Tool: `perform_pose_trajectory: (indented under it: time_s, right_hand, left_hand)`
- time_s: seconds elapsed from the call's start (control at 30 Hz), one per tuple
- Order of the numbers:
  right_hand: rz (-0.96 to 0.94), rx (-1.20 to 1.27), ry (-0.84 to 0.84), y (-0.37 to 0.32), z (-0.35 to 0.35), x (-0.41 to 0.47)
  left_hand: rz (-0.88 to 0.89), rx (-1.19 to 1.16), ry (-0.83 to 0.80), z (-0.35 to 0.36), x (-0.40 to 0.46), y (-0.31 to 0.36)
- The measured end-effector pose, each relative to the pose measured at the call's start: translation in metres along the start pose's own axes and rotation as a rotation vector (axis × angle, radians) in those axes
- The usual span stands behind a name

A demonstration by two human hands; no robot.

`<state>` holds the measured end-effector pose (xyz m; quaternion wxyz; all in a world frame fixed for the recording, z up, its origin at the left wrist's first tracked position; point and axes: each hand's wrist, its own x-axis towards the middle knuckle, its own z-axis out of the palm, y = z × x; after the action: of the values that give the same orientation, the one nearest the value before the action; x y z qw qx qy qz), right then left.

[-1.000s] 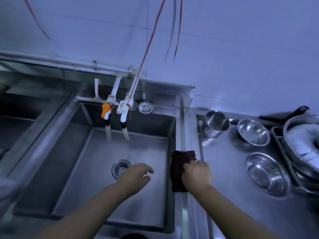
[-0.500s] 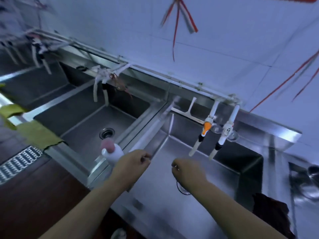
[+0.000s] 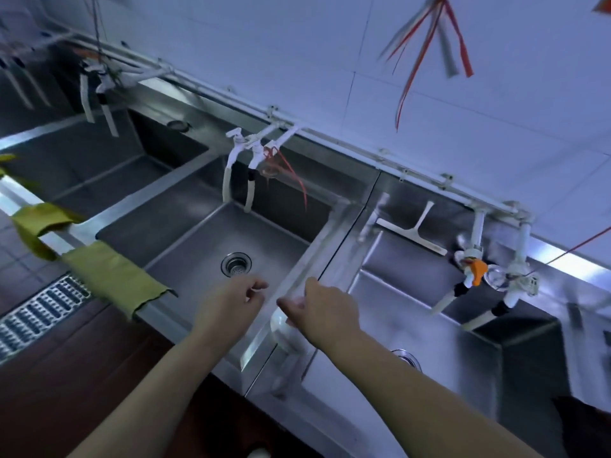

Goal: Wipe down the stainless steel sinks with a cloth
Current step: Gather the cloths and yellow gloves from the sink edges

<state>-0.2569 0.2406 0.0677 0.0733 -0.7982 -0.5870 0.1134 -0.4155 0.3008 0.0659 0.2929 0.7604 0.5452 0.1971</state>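
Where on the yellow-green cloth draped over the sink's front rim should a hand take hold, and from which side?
Pinch the yellow-green cloth at its loose right corner, which curls clear of the sink rim; come from the right with the left hand, which is nearest.

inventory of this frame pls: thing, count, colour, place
sinks: three in view, steel, in a row
drain strainers: two visible, steel, middle and right sinks
taps: white pairs over each sink, one orange handle at right
squeegee: one, white, back of right sink
cloths: yellow-green, draped on front rims at left
dark cloth: one, bottom right corner
white bottle: one, blurred, on divider under right hand
floor grate: one, grey, bottom left
left hand: over middle sink, empty
right hand: above divider, fingers loosely curled
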Motion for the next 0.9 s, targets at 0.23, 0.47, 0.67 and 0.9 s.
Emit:
perform_pose_trajectory:
  time_s: [0.23, 0.47, 0.67, 0.9]
  right_hand:
    - [0.272, 0.295, -0.057, 0.013, 0.009, 0.003]
    - [0.474, 0.324, -0.049, 0.101, 0.0, -0.035]
    - [0.525, 0.008, -0.118, 0.21, -0.007, -0.076]
    - [0.606, -0.075, -0.112, 0.357, -0.036, -0.117]
  left_hand:
    - [0.078, -0.083, -0.108, 0.017, 0.03, 0.006]
    - [0.211, -0.127, -0.264, 0.067, 0.043, 0.046]
    - [0.396, 0.101, -0.473, 0.123, 0.037, 0.115]
    - [0.431, 0.158, -0.565, 0.199, 0.021, 0.193]
